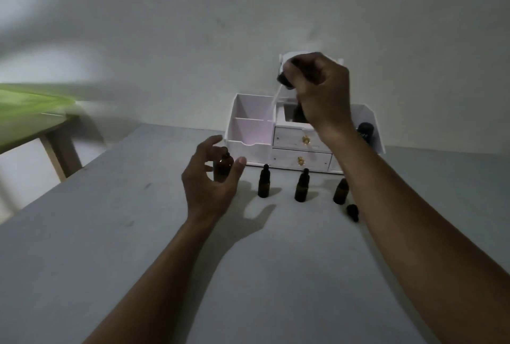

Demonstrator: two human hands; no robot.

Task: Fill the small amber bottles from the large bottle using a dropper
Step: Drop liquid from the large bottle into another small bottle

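Note:
The large amber bottle (222, 169) stands on the grey table (138, 233), partly hidden by my left hand (211, 178), whose fingers are spread around it without closing on it. My right hand (321, 92) is raised above the organizer and grips a dropper (281, 87) by its black bulb, the glass tube pointing down and left. Three small amber bottles stand in a row: one (263, 182), a second (301, 186) and a third (340, 191), the last partly behind my right forearm. A loose black dropper cap (353, 211) lies on the table near it.
A white desk organizer (254, 134) with open compartments and two small drawers stands against the wall behind the bottles. A dark container (365, 131) sits at its right side. A wooden table with a green top (27, 114) is at the left.

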